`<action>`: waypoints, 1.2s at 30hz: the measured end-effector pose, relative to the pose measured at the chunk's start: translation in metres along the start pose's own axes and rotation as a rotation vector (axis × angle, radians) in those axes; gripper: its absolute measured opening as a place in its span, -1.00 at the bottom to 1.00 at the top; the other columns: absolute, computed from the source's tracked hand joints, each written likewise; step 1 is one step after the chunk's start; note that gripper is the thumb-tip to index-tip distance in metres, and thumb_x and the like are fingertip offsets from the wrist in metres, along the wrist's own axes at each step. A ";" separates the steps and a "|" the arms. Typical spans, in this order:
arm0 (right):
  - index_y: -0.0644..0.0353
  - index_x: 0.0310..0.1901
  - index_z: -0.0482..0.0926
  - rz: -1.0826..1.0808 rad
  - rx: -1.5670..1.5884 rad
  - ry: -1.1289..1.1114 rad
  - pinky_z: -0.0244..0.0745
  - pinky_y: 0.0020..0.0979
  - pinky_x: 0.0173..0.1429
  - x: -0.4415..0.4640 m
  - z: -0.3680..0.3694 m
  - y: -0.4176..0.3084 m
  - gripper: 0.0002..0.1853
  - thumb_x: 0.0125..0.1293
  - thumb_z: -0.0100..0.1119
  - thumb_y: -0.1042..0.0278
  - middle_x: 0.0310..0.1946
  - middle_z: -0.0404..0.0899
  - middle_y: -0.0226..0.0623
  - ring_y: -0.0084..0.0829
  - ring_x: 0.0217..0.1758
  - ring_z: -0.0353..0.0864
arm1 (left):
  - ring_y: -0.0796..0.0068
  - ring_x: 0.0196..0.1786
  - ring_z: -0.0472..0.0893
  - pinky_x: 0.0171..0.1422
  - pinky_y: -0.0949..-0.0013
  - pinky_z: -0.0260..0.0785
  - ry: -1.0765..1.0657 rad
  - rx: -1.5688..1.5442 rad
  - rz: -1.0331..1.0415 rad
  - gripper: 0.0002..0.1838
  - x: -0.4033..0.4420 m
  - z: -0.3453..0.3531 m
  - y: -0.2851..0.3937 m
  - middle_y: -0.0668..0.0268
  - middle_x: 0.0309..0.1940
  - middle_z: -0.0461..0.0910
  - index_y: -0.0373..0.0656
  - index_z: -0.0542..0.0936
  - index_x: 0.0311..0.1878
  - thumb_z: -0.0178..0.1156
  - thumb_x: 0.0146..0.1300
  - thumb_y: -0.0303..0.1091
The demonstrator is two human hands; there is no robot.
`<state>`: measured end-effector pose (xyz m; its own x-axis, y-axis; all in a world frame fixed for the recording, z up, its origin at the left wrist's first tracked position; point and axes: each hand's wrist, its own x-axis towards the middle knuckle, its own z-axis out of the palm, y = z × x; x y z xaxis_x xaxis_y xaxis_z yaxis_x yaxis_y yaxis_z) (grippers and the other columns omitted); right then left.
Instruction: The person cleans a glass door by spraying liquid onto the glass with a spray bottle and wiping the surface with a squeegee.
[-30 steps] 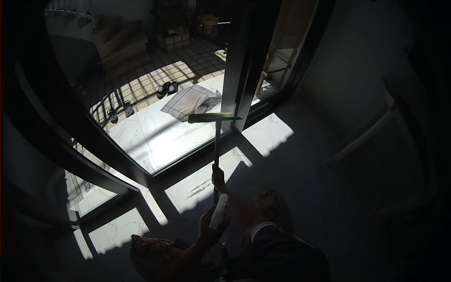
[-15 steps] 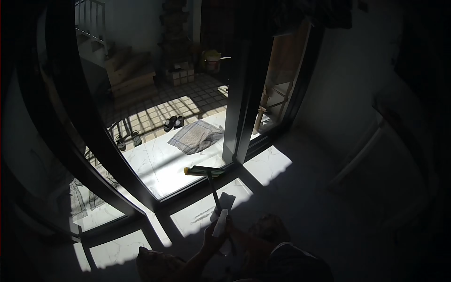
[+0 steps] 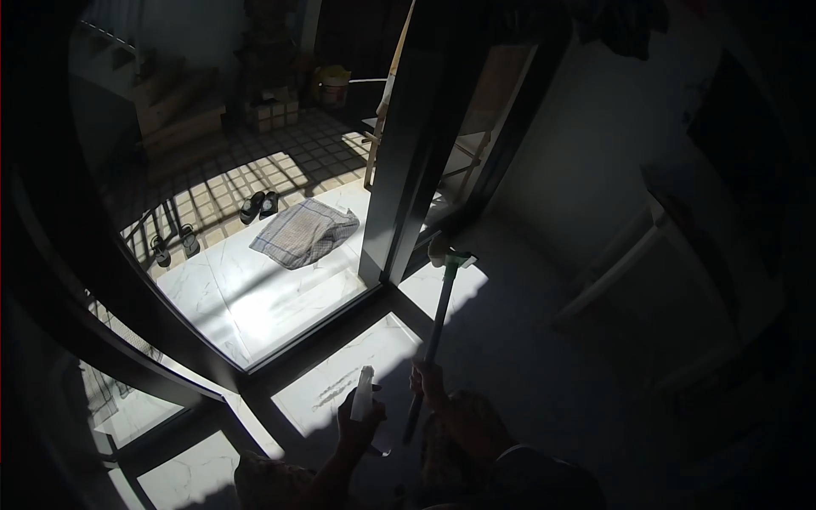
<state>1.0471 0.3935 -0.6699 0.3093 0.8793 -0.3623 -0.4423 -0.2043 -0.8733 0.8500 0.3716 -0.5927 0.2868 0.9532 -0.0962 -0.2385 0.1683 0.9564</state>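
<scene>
My right hand (image 3: 429, 382) grips the pole of a window squeegee (image 3: 440, 319). The tool is raised at a slant, and its head, with a pale rounded end and a green part, is near the foot of the door frame. To the left, my left hand (image 3: 359, 416) is wrapped round a pale spray bottle (image 3: 364, 395) with its top pointing up. Shadow hides much of the bottle's body. Wet-looking grey streaks (image 3: 338, 388) mark the sunlit floor tile just beyond that hand.
A dark door frame (image 3: 399, 204) and its sill (image 3: 314, 331) lie ahead. Outside are a crumpled checked cloth (image 3: 306, 234), dark shoes (image 3: 259, 206), sandals (image 3: 189, 240) and a bucket (image 3: 331, 87). A pale-framed piece of furniture (image 3: 612, 268) stands in shade at right.
The squeegee has swung right and its head has turned, away from the door sill. My hands have moved apart, the left one leftward with the bottle. The view has shifted right.
</scene>
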 end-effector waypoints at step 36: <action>0.01 -0.58 0.40 0.113 -0.575 -0.485 0.08 -0.64 -0.70 -0.318 0.078 -0.348 -0.78 0.21 0.06 0.23 -0.78 0.21 -0.58 -0.79 -0.74 0.22 | 0.35 -0.21 0.53 -0.14 0.39 0.37 0.092 0.322 -0.034 -0.61 -0.206 0.111 0.294 0.20 -0.24 0.53 -0.26 0.44 -0.09 0.25 -0.03 -0.41</action>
<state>1.0369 0.2184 -0.2258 -0.1748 0.9033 -0.3917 0.0999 -0.3795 -0.9198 0.8236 0.1973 -0.2616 0.2012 0.9695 -0.1403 0.0789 0.1267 0.9888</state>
